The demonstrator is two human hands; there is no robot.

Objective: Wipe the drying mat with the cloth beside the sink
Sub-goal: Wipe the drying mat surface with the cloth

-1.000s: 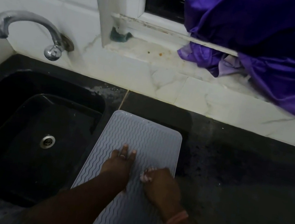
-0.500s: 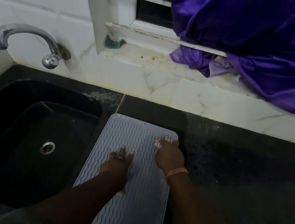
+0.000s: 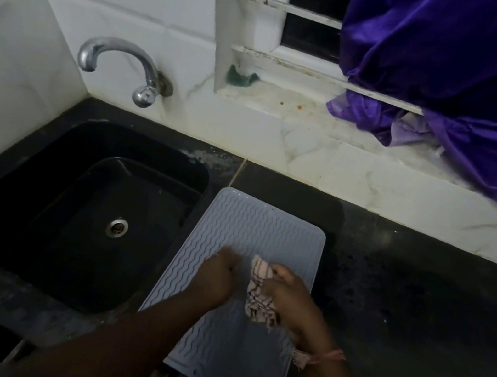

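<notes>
Right hand (image 3: 290,299) has its grip closed around the cloth (image 3: 259,300), fingers and thumb curled over the bunched, checked pink fabric, which hangs from the fist down onto the drying mat (image 3: 243,287). I see the left hand (image 3: 216,277) lying on the mat just beside the cloth, on the sink side; its fingers look bent with nothing in them, but the dim light and motion blur leave me unable to tell for sure whether that grip is apart or together. Both hands sit around the middle of the mat, the right one nearer its right edge. A pinkish band (image 3: 327,356) circles the right wrist.

From my view the mat is a pale grey rectangle with wavy ridges, lying flat on the dark table (image 3: 417,317) with its left long edge touching the rim of the black sink (image 3: 77,208). Its near short edge is close to the table's front edge, and its far corners stop short of the white tiled back wall. A chrome tap (image 3: 122,66) juts from that wall above the sink's far edge. Purple fabric (image 3: 472,95) spills over the window ledge above the table's far right corner.
</notes>
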